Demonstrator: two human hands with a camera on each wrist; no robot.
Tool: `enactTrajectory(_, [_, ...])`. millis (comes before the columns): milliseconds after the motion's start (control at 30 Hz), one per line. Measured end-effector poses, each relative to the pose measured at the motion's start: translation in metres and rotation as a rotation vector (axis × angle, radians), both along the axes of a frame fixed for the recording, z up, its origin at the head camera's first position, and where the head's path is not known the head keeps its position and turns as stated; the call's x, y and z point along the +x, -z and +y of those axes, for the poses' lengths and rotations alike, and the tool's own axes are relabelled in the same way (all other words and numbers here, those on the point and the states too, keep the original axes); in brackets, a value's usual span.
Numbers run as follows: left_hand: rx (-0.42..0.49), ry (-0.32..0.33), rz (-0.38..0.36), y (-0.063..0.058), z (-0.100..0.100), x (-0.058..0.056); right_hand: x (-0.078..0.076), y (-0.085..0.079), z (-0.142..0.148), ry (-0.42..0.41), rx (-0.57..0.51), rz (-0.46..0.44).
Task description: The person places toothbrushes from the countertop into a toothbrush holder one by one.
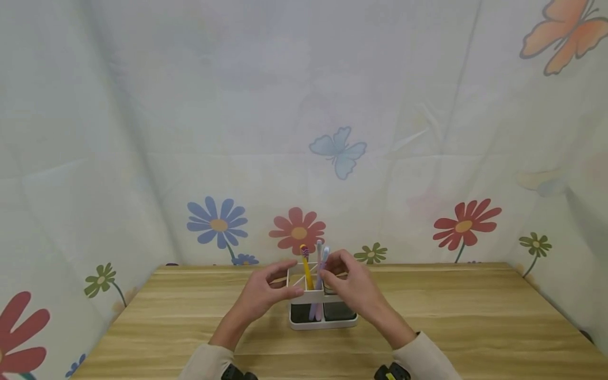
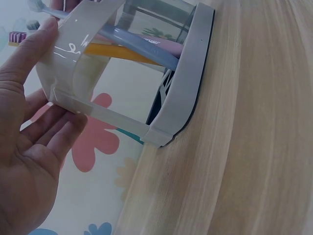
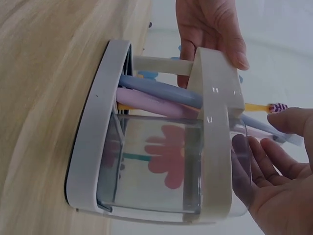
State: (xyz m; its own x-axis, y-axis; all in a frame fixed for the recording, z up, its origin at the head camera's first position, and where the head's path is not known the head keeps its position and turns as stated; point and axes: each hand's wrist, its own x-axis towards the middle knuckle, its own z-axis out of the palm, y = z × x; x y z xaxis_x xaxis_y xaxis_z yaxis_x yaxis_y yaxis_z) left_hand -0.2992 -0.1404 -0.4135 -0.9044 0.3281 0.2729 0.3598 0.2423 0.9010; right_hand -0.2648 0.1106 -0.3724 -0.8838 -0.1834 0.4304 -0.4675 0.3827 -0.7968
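A white toothbrush holder [image 1: 323, 325] with a dark-lined base stands upright on the table. My left hand [image 1: 268, 287] grips its upper rim at the left, thumb at the front and fingers round the side. A yellow toothbrush [image 1: 307, 273], a blue toothbrush [image 3: 161, 91] and a pink toothbrush [image 3: 146, 102] lean in the holder. In the right wrist view a clear cup [image 3: 151, 166] sits in the compartment beside them. My right hand [image 1: 353, 282] is at the cup's top, fingers loosely bent behind its rim and thumb apart from them, near the brush heads.
The wood-grain table [image 1: 199, 316] extends to both sides of the holder. Behind it hangs a pale curtain [image 1: 228, 105] printed with flowers and butterflies. Dark wrist devices [image 1: 391, 372] show at the bottom edge of the head view.
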Motion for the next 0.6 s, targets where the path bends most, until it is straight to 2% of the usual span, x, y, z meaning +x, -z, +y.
enactTrajectory(133, [-0.042,-0.02,0.006,-0.004,0.0,0.002,0.001,-0.005,0.008,-0.004,-0.01,-0.002])
enactTrajectory(333, [-0.149,-0.064,0.052,-0.01,0.001,0.007,-0.001,-0.015,0.022,0.019,0.002,0.013])
enactTrajectory(500, [-0.201,-0.105,0.087,-0.015,-0.001,0.008,-0.003,-0.022,0.036,0.043,0.057,0.11])
enactTrajectory(600, [-0.24,-0.154,0.161,-0.019,-0.005,0.008,-0.004,-0.026,0.046,0.059,0.088,0.178])
